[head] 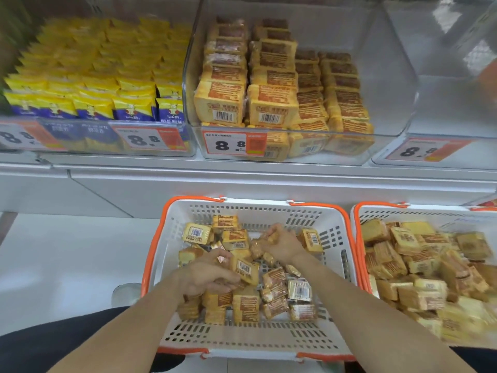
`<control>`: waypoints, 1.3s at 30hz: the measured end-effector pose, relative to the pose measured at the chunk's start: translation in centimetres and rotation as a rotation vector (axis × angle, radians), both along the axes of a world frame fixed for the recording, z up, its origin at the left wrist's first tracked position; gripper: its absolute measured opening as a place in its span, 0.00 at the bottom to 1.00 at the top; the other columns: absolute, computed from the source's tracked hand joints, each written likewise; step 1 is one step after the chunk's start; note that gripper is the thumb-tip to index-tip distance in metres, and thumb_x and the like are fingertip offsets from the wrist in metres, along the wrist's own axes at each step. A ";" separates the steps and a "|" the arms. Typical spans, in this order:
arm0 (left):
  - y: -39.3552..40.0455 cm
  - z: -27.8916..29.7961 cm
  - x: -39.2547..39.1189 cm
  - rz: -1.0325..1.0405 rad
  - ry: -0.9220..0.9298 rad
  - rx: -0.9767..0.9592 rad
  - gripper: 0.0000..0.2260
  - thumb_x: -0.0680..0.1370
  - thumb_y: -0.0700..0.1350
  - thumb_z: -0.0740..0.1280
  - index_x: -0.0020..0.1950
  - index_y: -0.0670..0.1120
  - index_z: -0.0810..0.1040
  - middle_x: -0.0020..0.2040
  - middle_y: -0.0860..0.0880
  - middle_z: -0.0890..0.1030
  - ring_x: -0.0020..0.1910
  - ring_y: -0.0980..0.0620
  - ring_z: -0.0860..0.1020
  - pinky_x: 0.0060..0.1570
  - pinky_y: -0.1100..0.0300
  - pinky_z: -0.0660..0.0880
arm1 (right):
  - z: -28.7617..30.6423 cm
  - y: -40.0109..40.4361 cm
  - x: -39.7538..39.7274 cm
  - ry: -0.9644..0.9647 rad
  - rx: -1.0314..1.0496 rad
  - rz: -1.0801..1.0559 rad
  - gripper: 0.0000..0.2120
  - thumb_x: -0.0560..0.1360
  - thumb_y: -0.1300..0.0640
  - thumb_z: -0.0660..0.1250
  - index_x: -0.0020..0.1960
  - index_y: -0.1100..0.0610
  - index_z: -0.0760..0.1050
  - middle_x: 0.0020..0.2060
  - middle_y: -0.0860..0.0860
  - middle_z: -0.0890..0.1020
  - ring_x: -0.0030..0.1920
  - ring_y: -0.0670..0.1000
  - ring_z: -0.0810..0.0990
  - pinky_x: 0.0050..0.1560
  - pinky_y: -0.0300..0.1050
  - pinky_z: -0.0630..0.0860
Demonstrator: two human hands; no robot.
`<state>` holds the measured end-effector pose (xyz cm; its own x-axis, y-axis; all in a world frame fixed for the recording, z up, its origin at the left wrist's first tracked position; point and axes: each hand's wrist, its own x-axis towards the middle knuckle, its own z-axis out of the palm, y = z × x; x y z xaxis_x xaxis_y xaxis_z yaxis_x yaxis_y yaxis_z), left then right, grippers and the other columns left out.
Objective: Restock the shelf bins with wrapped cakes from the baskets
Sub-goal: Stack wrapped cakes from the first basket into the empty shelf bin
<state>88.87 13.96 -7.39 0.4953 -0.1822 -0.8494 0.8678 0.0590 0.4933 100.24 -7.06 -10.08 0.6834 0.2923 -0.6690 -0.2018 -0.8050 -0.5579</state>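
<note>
A white basket with an orange rim [252, 340] stands below me, partly filled with loose wrapped cakes [274, 286]. My left hand [207, 273] reaches into it and grips a wrapped cake with a barcode label [246, 269]. My right hand [282, 243] is further in, its fingers curled round another wrapped cake [271, 236]. On the shelf above, a clear bin [301, 149] holds upright rows of the same cakes [269, 84]; its right rows stand lower than the left ones.
A second white basket [357, 238] full of wrapped cakes stands to the right. A bin of yellow and blue packets [94, 84] is at the upper left, and a clear bin [443, 109] at the upper right. Price tags reading 8.8 line the shelf front.
</note>
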 end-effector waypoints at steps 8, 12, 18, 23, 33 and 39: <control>-2.3 5.8 3.2 0.111 -0.110 -0.197 0.30 0.64 0.41 0.84 0.60 0.44 0.73 0.52 0.42 0.84 0.41 0.46 0.81 0.30 0.62 0.69 | 12.2 -5.8 3.7 0.088 0.096 -0.152 0.08 0.81 0.53 0.66 0.53 0.51 0.66 0.35 0.53 0.68 0.31 0.50 0.64 0.26 0.41 0.61; -4.3 10.1 5.0 0.079 -0.204 -0.306 0.16 0.68 0.45 0.79 0.50 0.44 0.77 0.46 0.42 0.82 0.36 0.47 0.77 0.30 0.61 0.67 | 18.7 -7.7 1.6 0.043 0.288 -0.272 0.08 0.80 0.56 0.66 0.50 0.50 0.66 0.41 0.56 0.77 0.36 0.53 0.72 0.29 0.43 0.66; -4.9 15.4 6.6 0.093 -0.288 -0.189 0.20 0.71 0.51 0.67 0.58 0.40 0.79 0.54 0.35 0.81 0.53 0.36 0.78 0.56 0.45 0.70 | 23.5 -7.7 -5.9 -0.120 0.639 -0.502 0.10 0.80 0.53 0.67 0.48 0.48 0.65 0.50 0.59 0.79 0.40 0.56 0.76 0.44 0.57 0.76; -4.7 18.1 5.7 0.006 -0.301 -0.120 0.14 0.82 0.43 0.63 0.61 0.33 0.76 0.59 0.31 0.81 0.61 0.31 0.79 0.51 0.46 0.81 | 23.4 -5.9 -7.9 -0.234 0.692 -0.466 0.08 0.80 0.50 0.67 0.48 0.46 0.68 0.45 0.57 0.76 0.35 0.55 0.69 0.38 0.52 0.71; -7.7 18.0 4.9 0.192 -0.249 -0.150 0.23 0.84 0.57 0.57 0.67 0.41 0.78 0.57 0.36 0.83 0.47 0.42 0.82 0.42 0.49 0.81 | 21.7 -5.2 -8.6 -0.423 0.570 -0.267 0.12 0.77 0.56 0.72 0.57 0.47 0.74 0.60 0.47 0.69 0.52 0.40 0.78 0.47 0.45 0.81; -6.8 18.9 5.4 0.149 -0.290 -0.164 0.29 0.80 0.63 0.58 0.60 0.39 0.80 0.52 0.35 0.82 0.51 0.35 0.80 0.58 0.31 0.76 | 21.7 -5.9 -8.1 -0.501 0.509 -0.058 0.25 0.77 0.65 0.69 0.57 0.33 0.75 0.70 0.33 0.59 0.55 0.40 0.76 0.45 0.41 0.77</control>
<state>94.29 7.17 11.47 0.7425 -0.2121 -0.6354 0.6693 0.2729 0.6911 92.17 -12.95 11.58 0.8966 0.4385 -0.0614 0.1421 -0.4163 -0.8980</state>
